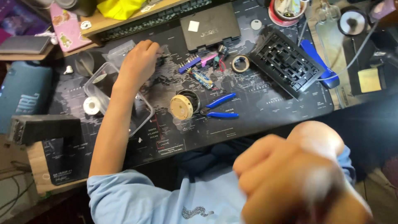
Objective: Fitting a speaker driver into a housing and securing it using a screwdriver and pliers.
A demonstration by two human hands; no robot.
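1. Our counter (265, 112) carries a dark printed mat; a black keyboard frame (286, 62) lies at its far right.
2. Our right hand (298, 178) is a blurred fist near the camera; we cannot tell whether it holds anything.
3. Our left hand (139, 62) reaches out, fingers curled at small parts beside a clear plastic box (143, 118).
4. Blue-handled cutters (219, 107) lie beside a round cream disc (181, 107); picking small parts calls for a careful pinch.

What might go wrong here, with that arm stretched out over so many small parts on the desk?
The left hand reaches over the clear plastic tray, so the forearm might knock it. The right hand is blurred close to the camera, and a swing might brush the blue-handled cutters or the round tan part.
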